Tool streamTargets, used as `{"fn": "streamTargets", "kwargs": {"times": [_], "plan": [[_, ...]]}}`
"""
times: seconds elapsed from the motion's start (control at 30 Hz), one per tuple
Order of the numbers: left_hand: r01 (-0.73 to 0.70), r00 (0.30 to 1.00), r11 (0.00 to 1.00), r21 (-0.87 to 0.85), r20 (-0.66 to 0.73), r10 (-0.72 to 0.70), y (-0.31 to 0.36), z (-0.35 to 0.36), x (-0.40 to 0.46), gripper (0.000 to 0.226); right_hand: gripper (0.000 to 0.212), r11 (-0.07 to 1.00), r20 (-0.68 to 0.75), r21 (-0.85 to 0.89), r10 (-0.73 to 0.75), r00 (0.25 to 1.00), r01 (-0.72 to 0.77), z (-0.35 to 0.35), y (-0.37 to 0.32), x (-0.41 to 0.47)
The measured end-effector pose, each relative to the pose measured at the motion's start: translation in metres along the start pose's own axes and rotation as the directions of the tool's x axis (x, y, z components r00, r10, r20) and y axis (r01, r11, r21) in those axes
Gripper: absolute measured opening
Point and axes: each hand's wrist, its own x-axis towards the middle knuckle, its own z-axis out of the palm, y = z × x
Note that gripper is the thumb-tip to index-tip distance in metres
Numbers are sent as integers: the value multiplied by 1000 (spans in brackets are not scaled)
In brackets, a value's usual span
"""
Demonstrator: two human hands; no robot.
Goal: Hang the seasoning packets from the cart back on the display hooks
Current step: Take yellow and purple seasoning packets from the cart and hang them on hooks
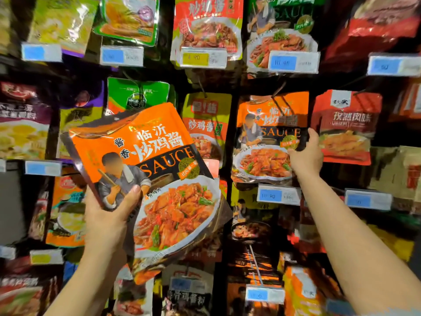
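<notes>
Left hand: the left hand grips an orange sauce packet at its lower left part; the thumb lies over the front, the other fingers are behind and hidden. The packet is tilted, its top leaning to the left, and it is in front of the display, not on a hook.

Right hand: the right hand holds the right edge of a hanging orange packet of the same design; the thumb is on the front near the edge, the fingers are curled round the back.

Hanging packet: it hangs on a display hook, a dark wire that crosses the top of the packet. More packets seem to be behind it, but how many I cannot tell.

Display: a dark wall of hooks in rows, each hook carrying packets. A green and orange packet hangs between the two orange ones; a red packet hangs just beside the right hand.

Price tags: a blue tag sits just below the hanging orange packet; a yellow tag is in the row above.

Edges and room: the neighbour packets are close on both sides, the red one almost touching the right hand. The held packet covers part of the green and orange packet and the packets below it. A lower hook points out toward the camera, between the two forearms.
</notes>
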Motion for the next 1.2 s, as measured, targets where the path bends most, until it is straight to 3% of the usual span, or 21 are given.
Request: {"fn": "streamTargets", "kwargs": {"times": [0.1,0.2,0.3,0.4,0.53,0.67,0.8,0.93,1.07,1.2], "plan": [[19,999,998,-58,29,-18,-4,13,-4,62,67,986,-32,2,-165,986,165,-13,-11,-27],[45,996,994,-104,78,-37,-11,31,-8,67,61,911,189,225,-388,902,345,-27,-18,-81],[96,985,986,-138,156,-74,-16,52,-16,77,74,892,481,372,-420,770,254,-35,-14,-121],[121,972,986,-119,214,-93,-20,75,-27,78,74,889,547,452,-339,766,71,-40,4,-123],[137,955,986,-100,280,-104,-25,91,-33,66,62,864,459,498,-341,820,81,-56,18,-122],[189,954,975,-115,255,-155,-31,93,-32,30,62,843,388,537,-254,886,7,-63,32,-121],[231,964,962,-144,171,-205,-30,79,-25,31,61,783,245,616,-87,966,-85,-72,37,-105],[201,976,975,-99,108,-190,-28,59,-13,37,62,799,197,594,-35,980,-91,-78,42,-89],[180,984,981,-77,34,-178,-26,46,-8,36,58,805,199,589,-64,978,-67,-76,38,-82],[180,984,982,-50,16,-179,-22,40,-4,19,57,800,167,600,-105,980,-17,-65,19,-59]]}}
